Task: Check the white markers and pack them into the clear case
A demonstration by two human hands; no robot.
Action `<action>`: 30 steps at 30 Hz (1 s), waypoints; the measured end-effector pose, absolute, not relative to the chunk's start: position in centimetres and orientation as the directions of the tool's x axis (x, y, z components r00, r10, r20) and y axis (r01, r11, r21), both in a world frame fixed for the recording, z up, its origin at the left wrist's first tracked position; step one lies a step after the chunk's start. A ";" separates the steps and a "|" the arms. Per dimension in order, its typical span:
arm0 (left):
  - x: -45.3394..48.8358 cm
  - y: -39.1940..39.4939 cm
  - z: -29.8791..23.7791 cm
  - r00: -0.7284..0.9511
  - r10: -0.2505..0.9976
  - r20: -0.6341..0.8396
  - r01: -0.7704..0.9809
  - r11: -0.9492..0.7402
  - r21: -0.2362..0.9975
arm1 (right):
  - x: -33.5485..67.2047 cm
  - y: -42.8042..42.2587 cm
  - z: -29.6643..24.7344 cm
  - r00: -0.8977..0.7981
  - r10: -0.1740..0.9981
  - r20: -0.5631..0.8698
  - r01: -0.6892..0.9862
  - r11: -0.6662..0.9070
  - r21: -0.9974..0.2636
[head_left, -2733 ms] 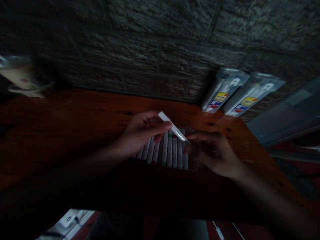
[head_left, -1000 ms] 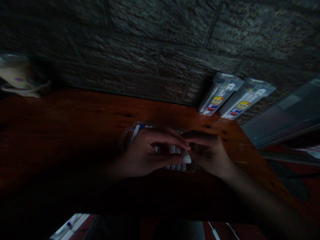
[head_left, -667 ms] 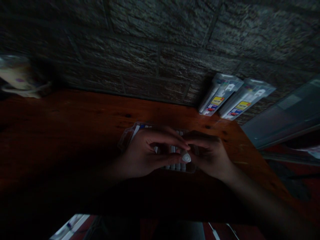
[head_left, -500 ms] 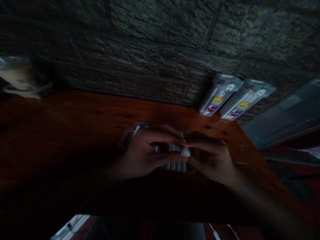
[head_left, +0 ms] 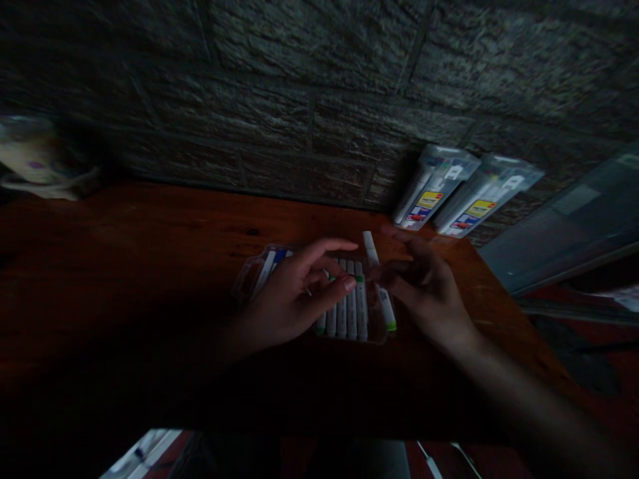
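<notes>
A clear marker case [head_left: 259, 273] with a row of white markers [head_left: 349, 313] lies on the wooden desk [head_left: 150, 246]. My right hand [head_left: 429, 293] pinches a white marker with a green end [head_left: 382, 293], held lengthwise over the case's right edge. My left hand [head_left: 294, 293] hovers over the markers with fingers loosely apart, holding nothing that I can see.
Two packaged marker sets [head_left: 429, 189] [head_left: 482, 196] lean against the dark brick wall [head_left: 319, 100] at the back right. A pale object [head_left: 34, 159] sits at the far left. A grey panel [head_left: 569, 219] lies to the right; the desk's front edge is in shadow.
Both hands held the marker end-on between them. Now the left hand has let go and the right hand alone holds it, turned lengthwise beside the row.
</notes>
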State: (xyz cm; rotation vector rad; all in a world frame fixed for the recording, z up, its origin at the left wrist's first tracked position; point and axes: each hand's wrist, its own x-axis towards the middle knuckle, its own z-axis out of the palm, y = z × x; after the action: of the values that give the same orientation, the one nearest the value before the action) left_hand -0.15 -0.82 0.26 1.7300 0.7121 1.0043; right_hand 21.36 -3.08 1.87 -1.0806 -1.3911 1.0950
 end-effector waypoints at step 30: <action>0.1 -2.2 1.0 0.717 0.644 0.264 -0.157 -0.220 0.963 | 20.8 -3.1 1.4 -0.258 0.962 -0.086 -0.180 -0.135 -0.974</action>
State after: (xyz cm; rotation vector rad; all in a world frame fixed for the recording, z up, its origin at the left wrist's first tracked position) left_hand 0.12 -2.22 1.03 1.6361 0.3998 0.7740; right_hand 20.83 -3.11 1.37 -1.0106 -1.1822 1.5631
